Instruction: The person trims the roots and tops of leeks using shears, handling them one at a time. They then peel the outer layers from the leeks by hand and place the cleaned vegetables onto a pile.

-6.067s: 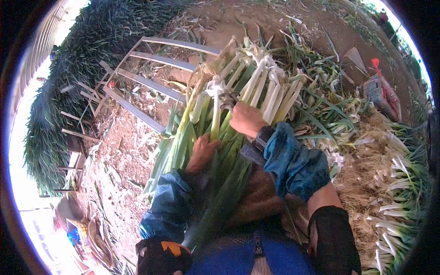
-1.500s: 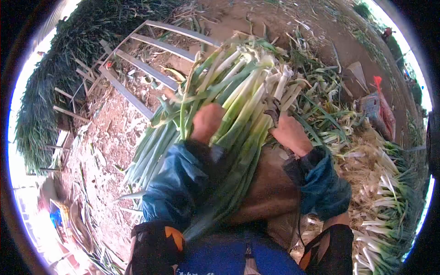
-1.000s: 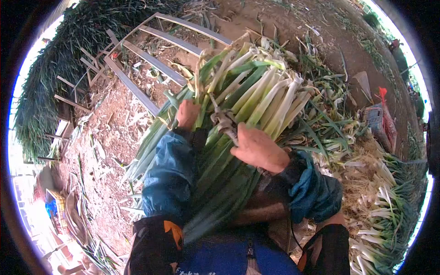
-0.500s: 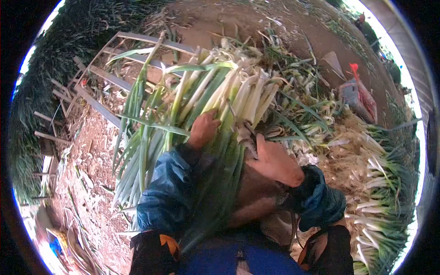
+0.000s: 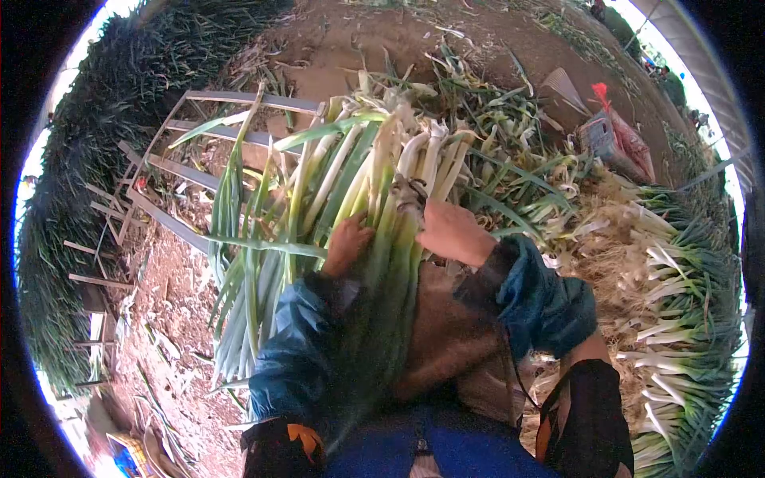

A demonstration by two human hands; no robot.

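Observation:
A bundle of green onions [image 5: 343,171] lies across the middle, white ends up and green leaves running down over the person's lap. My left hand [image 5: 348,244] is closed around some stalks on the left of the bundle. My right hand [image 5: 454,232] is closed at the bundle's right side, by a dark, twisted tie or tool [image 5: 409,193] that is too blurred to name. What the right fingers grip is partly hidden.
A slatted frame [image 5: 203,177] stands at upper left. Piled leaves [image 5: 143,64] lie behind it. On the right are rows of onions [image 5: 669,334] with roots inward, loose trimmings [image 5: 510,151] and a crate with red netting [image 5: 617,143].
My right hand has moved up and left, its fingers now curled by the dark item. My left hand is slightly lower on the stalks. The view has shifted a little.

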